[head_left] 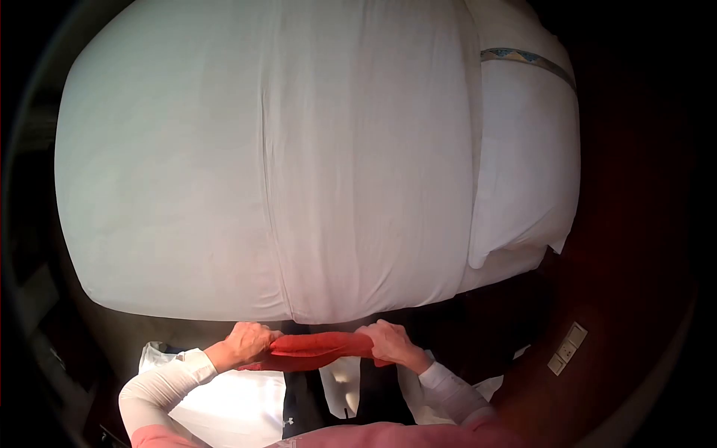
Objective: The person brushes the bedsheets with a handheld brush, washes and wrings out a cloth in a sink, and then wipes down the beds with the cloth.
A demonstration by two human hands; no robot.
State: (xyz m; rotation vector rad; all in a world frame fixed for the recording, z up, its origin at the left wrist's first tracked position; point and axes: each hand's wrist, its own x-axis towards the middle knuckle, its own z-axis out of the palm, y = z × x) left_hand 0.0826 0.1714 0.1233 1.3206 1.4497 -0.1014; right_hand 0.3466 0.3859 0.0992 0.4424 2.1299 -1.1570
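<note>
A red cloth (317, 349) is stretched in a folded band between my two hands, close to my body. My left hand (250, 345) is closed round its left end, and my right hand (388, 343) grips the right end. Just beyond the cloth is the near edge of a large bed covered by a smooth white sheet (179, 164). The fingertips of both hands are partly hidden by the cloth and the backs of the hands.
A white pillow (530, 149) lies at the right end of the bed, with a patterned band (526, 57) above it. A switch or socket panel (567, 349) is at the lower right on a dark red surface. White fabric (231, 396) lies below my hands.
</note>
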